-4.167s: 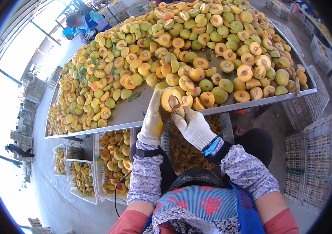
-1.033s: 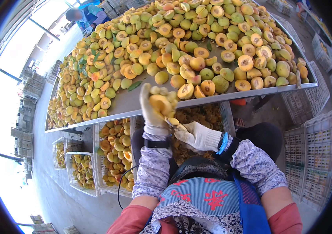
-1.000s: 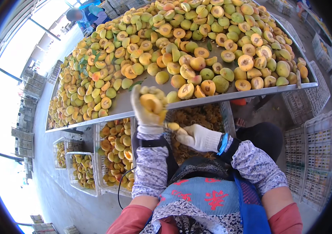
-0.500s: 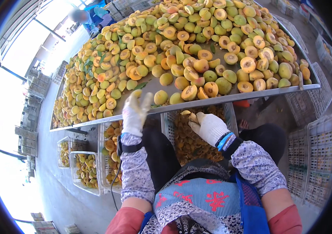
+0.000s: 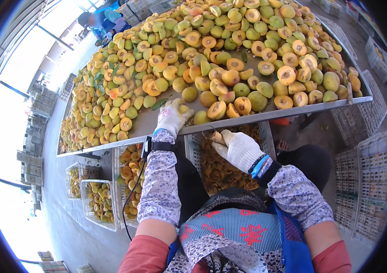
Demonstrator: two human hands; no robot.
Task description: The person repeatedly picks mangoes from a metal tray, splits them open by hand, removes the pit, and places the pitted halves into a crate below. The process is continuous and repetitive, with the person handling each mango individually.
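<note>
My left hand [image 5: 172, 118], in a white knit glove, reaches over the near edge of the metal table [image 5: 154, 109]. Its fingers curl round a yellow-green peach [image 5: 183, 109], partly hidden by the glove. Above the crate between my knees, my gloved right hand [image 5: 240, 149] is closed on a short pitting tool [image 5: 219, 137] with a pale wooden handle and a thin wire loop at its tip. Heaped across the table are peaches [image 5: 157, 59], many of them halved, some with the stone showing. The crate [image 5: 270, 141] below holds a layer of brownish-orange pieces.
White crates of peach halves [image 5: 98, 200] stand on the floor at left. Stacked empty-looking crates [image 5: 364, 182] are at right. A raised metal rim [image 5: 275, 114] runs along the table's front. A co-worker [image 5: 107, 22] is at the far left corner.
My left hand has come down onto the table and closed round a peach; the yellow piece formerly at its fingertips is gone. My right hand has shifted slightly left and down, the tool now plainer to see.
</note>
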